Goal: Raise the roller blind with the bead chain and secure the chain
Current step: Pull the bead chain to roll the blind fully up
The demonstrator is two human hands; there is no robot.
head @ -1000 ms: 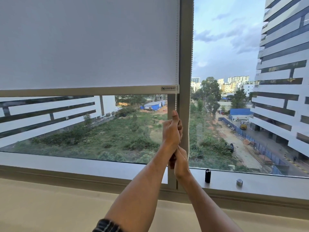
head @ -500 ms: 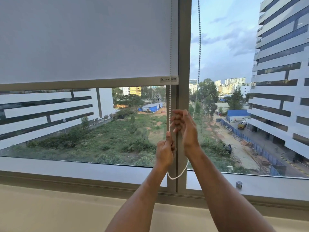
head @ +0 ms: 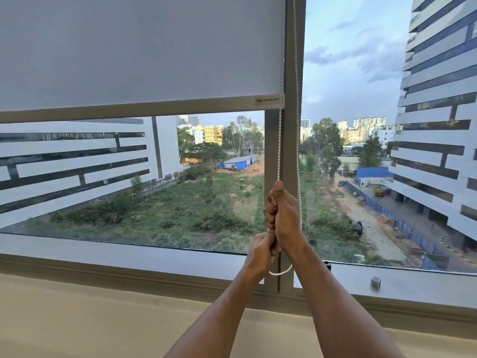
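The roller blind (head: pixel 139 50) covers the upper part of the left window pane, its white fabric hanging flat and its long axis running side to side. Its grey bottom bar (head: pixel 129 112) lies nearly level, dipping slightly toward the left, and a small brand label (head: pixel 268 100) sits at its right end, hard against the vertical window frame post (head: pixel 294 73). Below the bar the glass is uncovered as far as the window sill (head: pixel 116 257).

The bead chain (head: pixel 279 146) hangs as a loop with its long axis vertical: one white strand drops from just beside the blind's right edge, a second strand runs down in front of the post a little to the right (it leans very slightly outward as it descends), and the two join in a curved bottom below the hands, just in front of the post's foot.

The right hand (head: pixel 282 215) is the higher one, fist closed around the left strand with the thumb pointing up along it. The left hand (head: pixel 263 248) sits directly beneath, touching it, fingers curled tight on the same strand.

A small metal knob (head: pixel 375 282) stands on the right-hand sill, well apart from the chain's loop.
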